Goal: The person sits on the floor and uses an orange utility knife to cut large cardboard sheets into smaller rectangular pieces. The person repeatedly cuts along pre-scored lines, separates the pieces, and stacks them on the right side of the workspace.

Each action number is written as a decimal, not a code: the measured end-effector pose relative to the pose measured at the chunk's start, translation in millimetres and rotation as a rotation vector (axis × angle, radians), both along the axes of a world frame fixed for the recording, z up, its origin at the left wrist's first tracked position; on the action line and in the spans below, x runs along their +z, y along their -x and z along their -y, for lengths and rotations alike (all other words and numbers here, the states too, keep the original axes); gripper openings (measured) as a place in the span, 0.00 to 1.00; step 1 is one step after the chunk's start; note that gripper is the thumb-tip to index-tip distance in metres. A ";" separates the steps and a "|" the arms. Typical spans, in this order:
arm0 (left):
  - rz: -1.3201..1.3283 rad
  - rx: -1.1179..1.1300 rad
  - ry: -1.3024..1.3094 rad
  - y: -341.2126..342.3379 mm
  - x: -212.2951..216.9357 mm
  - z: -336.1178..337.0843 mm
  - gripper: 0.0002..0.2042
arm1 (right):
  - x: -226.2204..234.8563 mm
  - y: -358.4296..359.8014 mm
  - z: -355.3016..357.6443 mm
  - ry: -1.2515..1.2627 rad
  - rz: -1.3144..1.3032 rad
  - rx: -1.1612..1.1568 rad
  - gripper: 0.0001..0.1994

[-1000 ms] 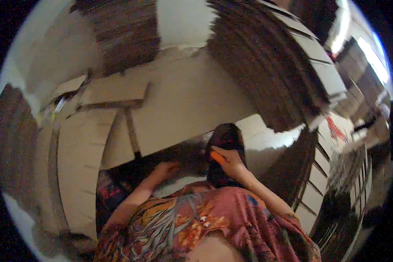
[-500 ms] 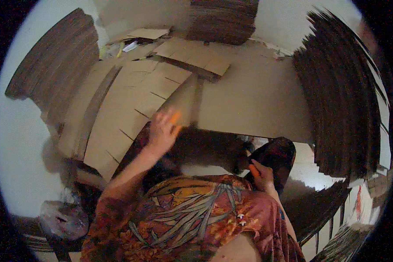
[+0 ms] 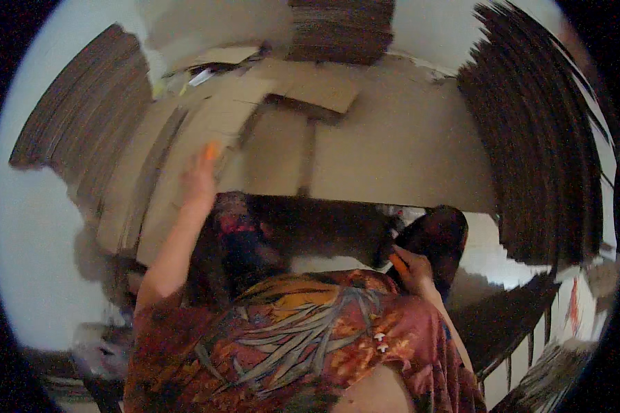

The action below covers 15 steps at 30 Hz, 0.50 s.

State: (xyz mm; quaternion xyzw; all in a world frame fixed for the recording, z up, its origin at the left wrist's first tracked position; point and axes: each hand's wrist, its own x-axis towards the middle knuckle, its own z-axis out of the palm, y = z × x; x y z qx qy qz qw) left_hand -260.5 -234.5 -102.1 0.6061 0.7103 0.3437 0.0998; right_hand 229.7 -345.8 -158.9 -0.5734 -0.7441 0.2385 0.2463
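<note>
i see the left hand [image 3: 201,180] stretched up, fingers loose and flat against a flattened cardboard sheet [image 3: 186,148] lying on the pile ahead. the right hand [image 3: 412,265] sits low beside a dark shoe [image 3: 435,237], closed around something orange; what it is i cannot tell.

Illumination was dim and warm-toned, with a reddish cast over the whole frame. The pale floor [image 3: 34,275] at left and lower right was overexposed. Deep shadow lay under the flat cardboard sheets [image 3: 393,151]. Motion blur softened the raised left hand [image 3: 200,180]. Fisheye distortion bent the cardboard stacks [image 3: 544,138] near the black circular rim.
</note>
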 end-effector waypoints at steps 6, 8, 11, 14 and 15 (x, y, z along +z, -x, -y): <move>-0.147 0.022 0.019 26.6 -0.2 -4.1 0.22 | 4.1 0.7 2.9 0.264 0.108 0.094 0.19; -0.216 0.094 0.026 15.9 3.0 6.0 0.22 | -16.2 2.6 -5.7 0.196 -0.030 0.150 0.20; 0.177 0.113 -0.064 -53.3 13.7 12.9 0.21 | 21.8 4.0 -5.5 0.268 -0.079 0.025 0.23; -0.155 -0.463 -0.041 -121.0 20.6 11.1 0.15 | 16.4 9.4 -8.7 0.061 -0.586 -0.044 0.24; 0.135 -0.570 -0.036 -157.1 15.5 21.3 0.14 | 19.6 12.4 -14.0 0.130 -0.714 -0.091 0.24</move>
